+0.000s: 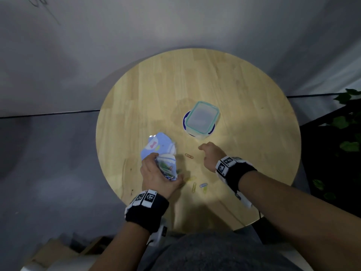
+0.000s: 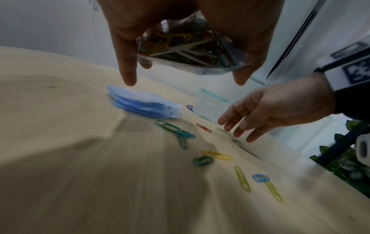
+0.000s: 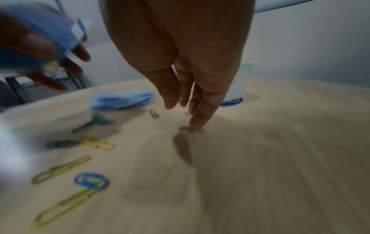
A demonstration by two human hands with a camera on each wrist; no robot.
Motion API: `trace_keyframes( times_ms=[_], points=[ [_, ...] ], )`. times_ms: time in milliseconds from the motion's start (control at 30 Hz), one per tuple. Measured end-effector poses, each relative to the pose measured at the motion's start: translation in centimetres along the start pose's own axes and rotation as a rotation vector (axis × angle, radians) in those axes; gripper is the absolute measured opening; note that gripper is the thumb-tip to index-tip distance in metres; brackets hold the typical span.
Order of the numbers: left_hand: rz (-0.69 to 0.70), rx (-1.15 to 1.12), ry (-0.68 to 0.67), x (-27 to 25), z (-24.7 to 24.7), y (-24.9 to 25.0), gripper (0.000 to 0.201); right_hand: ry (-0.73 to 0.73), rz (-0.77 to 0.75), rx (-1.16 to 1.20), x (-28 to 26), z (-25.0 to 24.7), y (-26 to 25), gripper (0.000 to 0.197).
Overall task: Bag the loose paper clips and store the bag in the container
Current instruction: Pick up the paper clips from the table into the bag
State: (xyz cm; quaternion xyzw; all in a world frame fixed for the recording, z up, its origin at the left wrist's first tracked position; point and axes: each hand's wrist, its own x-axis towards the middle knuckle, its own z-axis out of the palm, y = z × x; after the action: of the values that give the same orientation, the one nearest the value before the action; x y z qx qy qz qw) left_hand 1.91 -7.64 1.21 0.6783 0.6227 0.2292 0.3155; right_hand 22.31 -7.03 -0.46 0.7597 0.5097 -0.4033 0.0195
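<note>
My left hand grips a clear zip bag stuffed with coloured paper clips, held just above the table near its front. Several loose paper clips lie on the wood to its right: a red one, yellow ones and a blue one. My right hand hangs over the table beyond the red clip, fingers straight and holding nothing. One fingertip touches the bare wood. The container, clear with a teal-rimmed lid on it, stands behind the right hand.
A heap of blue printed bags lies on the round wooden table just beyond my left hand. Green clips lie beside that heap. Leafy plants on a dark rack stand off the table's right edge.
</note>
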Motion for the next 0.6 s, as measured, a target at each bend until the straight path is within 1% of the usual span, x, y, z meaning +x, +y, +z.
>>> trace_keyframes(
  times_ms=[67, 133, 267, 400, 467, 600],
  points=[
    [-0.017, 0.005, 0.015, -0.6, -0.7, -0.6, 0.098, -0.013, -0.049, -0.08, 0.8, 0.9, -0.5, 0.058],
    [-0.042, 0.016, 0.024, -1.0, -1.1, -1.1, 0.102, -0.005, -0.105, -0.127, 1.2, 1.6, -1.3, 0.056],
    [-0.071, 0.016, 0.024, -1.4, -1.2, -1.9, 0.092, -0.043, -0.264, -0.151, 0.9, 3.1, -3.3, 0.045],
    [-0.044, 0.013, 0.029, -1.3, -1.1, -2.0, 0.087, -0.038, -0.469, -0.316, 0.2, 4.6, -5.1, 0.036],
    [-0.039, 0.016, 0.025, -1.3, -1.2, -1.8, 0.087, -0.035, -0.577, -0.401, 0.0, 5.2, -5.5, 0.039],
    [-0.049, 0.021, 0.021, -1.6, -1.4, -1.8, 0.093, -0.044, -0.683, -0.536, -0.7, 5.6, -5.6, 0.035]
  ],
)
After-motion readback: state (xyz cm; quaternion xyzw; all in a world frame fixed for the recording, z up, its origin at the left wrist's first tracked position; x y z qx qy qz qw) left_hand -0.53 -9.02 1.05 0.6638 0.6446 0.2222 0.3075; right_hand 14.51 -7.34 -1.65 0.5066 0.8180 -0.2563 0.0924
